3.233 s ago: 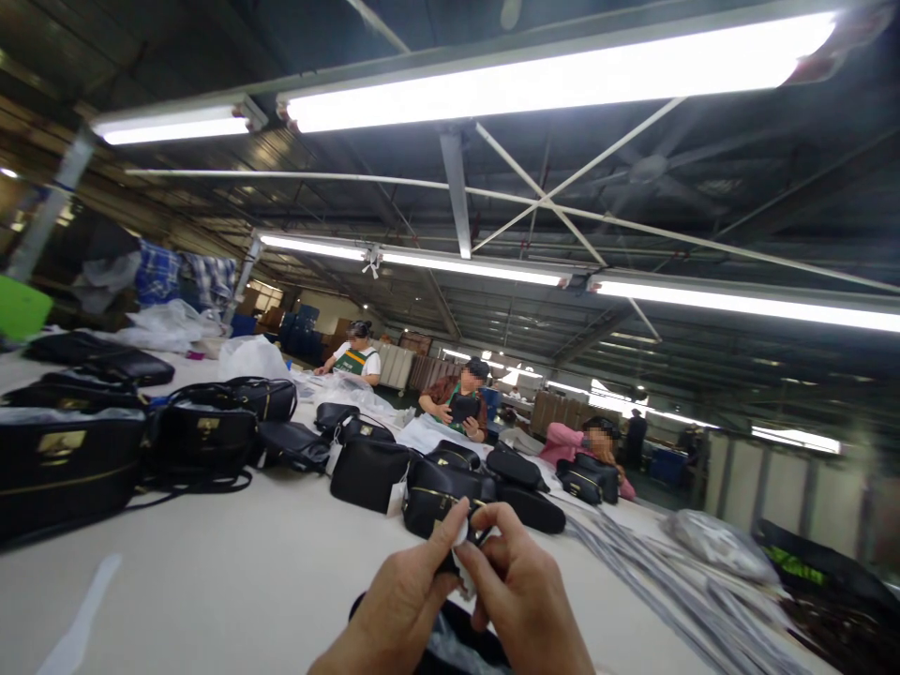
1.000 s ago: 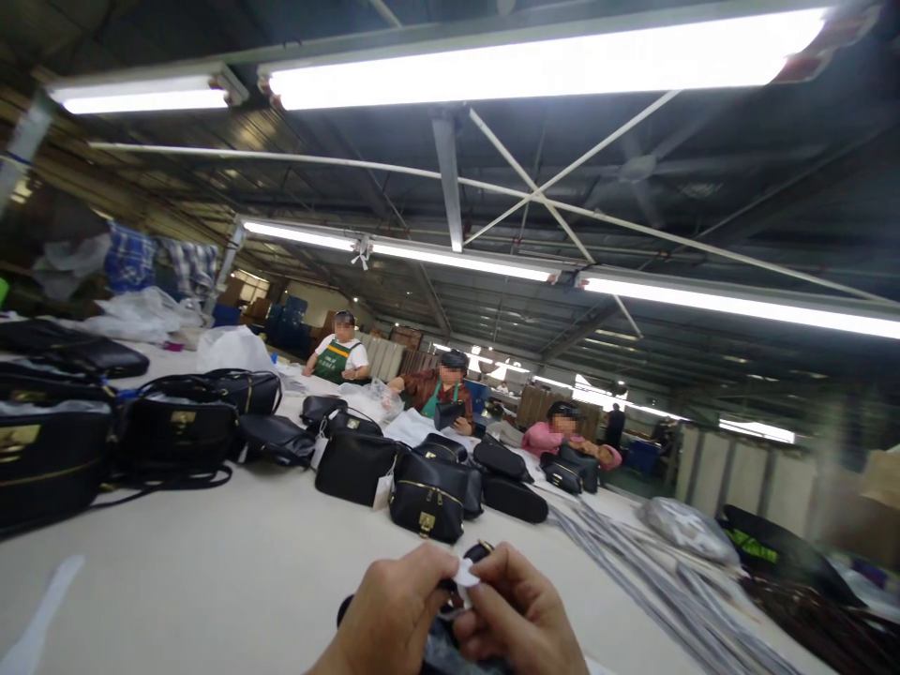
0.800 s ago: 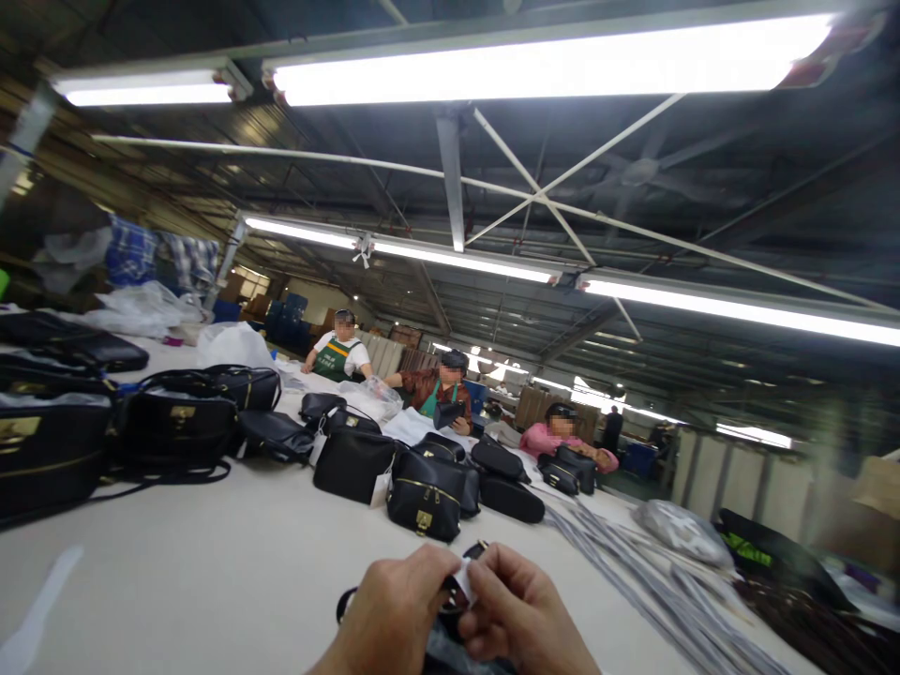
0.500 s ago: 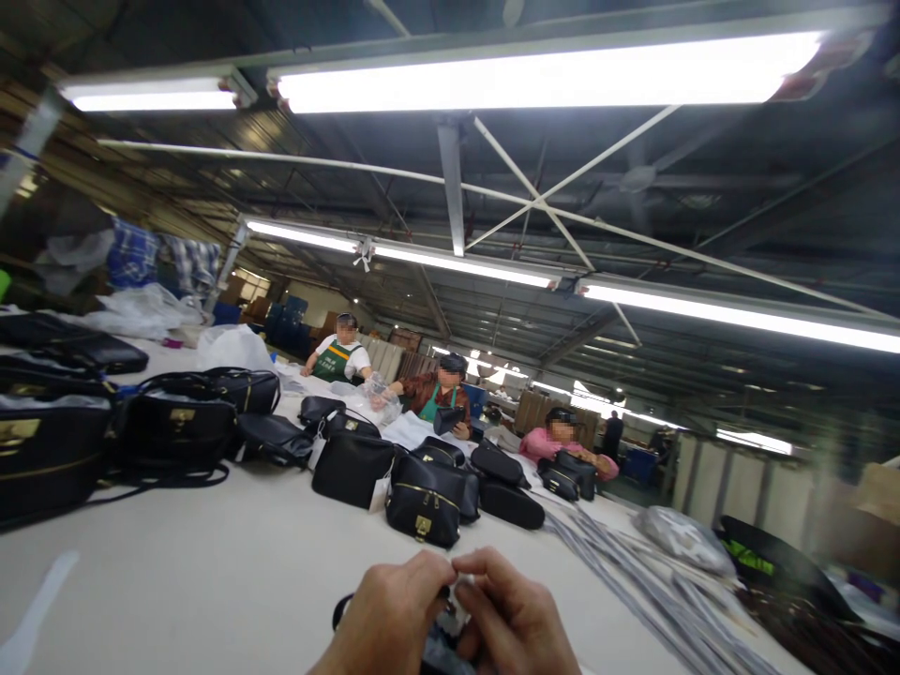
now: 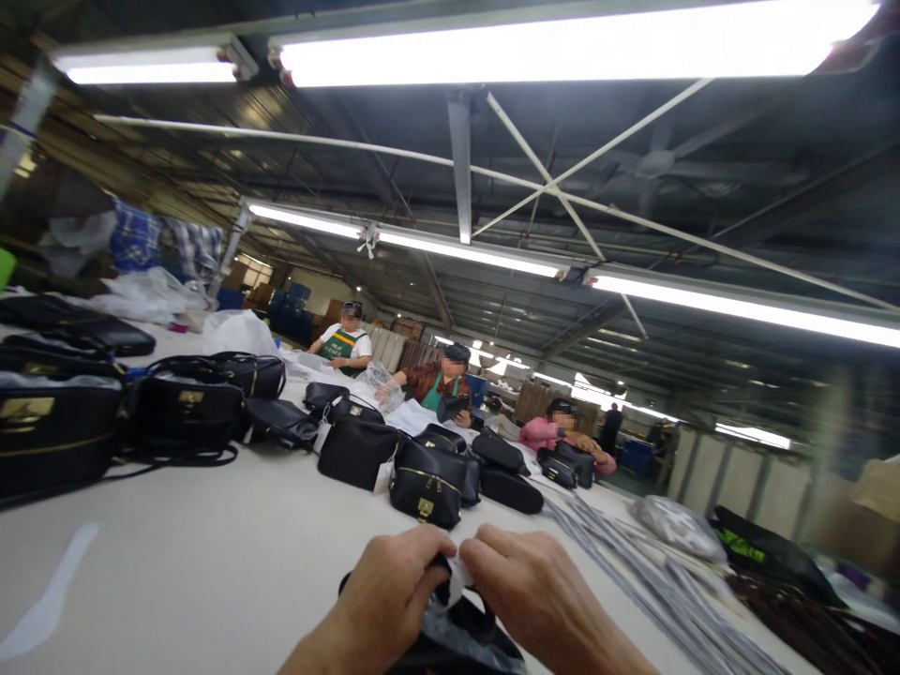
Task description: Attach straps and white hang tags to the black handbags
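Observation:
At the bottom middle of the head view, a black bag [image 5: 468,642] lies on the table, mostly covered by my hands, with clear plastic showing on it. My left hand [image 5: 386,595] is closed in a pinch on the bag's black strap, beside a small white paper strip [image 5: 457,579]. From the other side, my right hand [image 5: 531,577] has its fingers pressed together on that strip. The fingertips of both hands are close together. Just beyond them stands a black handbag [image 5: 427,483] with a gold zip and clasp.
Several black bags [image 5: 187,412] line the left and middle of the white table [image 5: 211,553]. A white plastic tool [image 5: 52,595] lies at left. Grey strips [image 5: 633,562] run along the right, near a plastic bag [image 5: 679,525]. Three co-workers [image 5: 344,342] sit or stand across the table.
My right hand has turned, its back now facing up and its forearm showing more. More of the black bag and white strip shows. The view has tilted slightly downward.

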Tool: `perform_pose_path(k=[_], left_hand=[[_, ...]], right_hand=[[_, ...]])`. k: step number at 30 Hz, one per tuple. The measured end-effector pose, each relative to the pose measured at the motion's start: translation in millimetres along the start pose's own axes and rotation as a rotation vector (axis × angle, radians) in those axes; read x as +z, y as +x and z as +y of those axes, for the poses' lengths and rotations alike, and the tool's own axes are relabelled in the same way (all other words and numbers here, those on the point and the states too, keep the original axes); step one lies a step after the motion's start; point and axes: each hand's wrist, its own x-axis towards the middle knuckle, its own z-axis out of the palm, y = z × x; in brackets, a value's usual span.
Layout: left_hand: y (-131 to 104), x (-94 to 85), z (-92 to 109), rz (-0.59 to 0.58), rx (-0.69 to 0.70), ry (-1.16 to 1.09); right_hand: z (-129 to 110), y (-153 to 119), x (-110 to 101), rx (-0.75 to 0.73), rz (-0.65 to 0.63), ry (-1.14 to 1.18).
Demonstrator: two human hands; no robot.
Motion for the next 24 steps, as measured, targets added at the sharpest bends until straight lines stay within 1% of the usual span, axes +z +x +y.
perform_pose_path(k=[3,6,8,10,13,15,16,19,20,21,22,24], left_hand=[[-0.1,0.9,2.3,-0.026,-0.033,-0.013],[-0.7,-1.4,5.5,-0.096,-0.071,-0.002],[-0.4,-5.3,8.0,-0.130,-0.084,-0.040],[0.6,-10.1,10.2,-0.158,-0.093,-0.103],[3.0,-15.9,10.8,-0.169,-0.111,-0.143],[4.5,-18.0,9.2,-0.154,-0.125,-0.175],[5.2,-18.7,8.0,-0.142,-0.131,-0.200],[6.8,-20.3,4.5,-0.090,-0.147,-0.293],[7.1,-20.8,3.8,-0.068,-0.152,-0.314],[7.4,-21.3,3.5,-0.051,-0.158,-0.331],[7.5,-21.8,3.5,-0.040,-0.163,-0.347],[7.5,-22.1,4.3,-0.036,-0.164,-0.371]], right_hand=[[-0.6,3.5,-4.3,-0.034,-0.019,-0.012],[-1.6,7.1,-7.5,-0.049,-0.041,-0.060],[1.6,9.3,-10.0,-0.037,-0.043,-0.066],[8.7,11.1,-11.6,0.040,-0.003,-0.052],[21.2,14.5,-8.5,0.246,0.074,0.025],[26.4,18.2,-3.5,0.387,0.074,0.186],[27.4,20.5,-1.1,0.469,0.059,0.319],[24.8,28.3,1.7,0.779,-0.035,0.857],[22.3,30.7,0.7,0.851,-0.082,1.018],[19.3,33.0,-1.0,0.883,-0.135,1.144],[16.1,35.1,-2.9,0.878,-0.181,1.235],[9.9,38.7,-5.1,0.820,-0.219,1.355]])
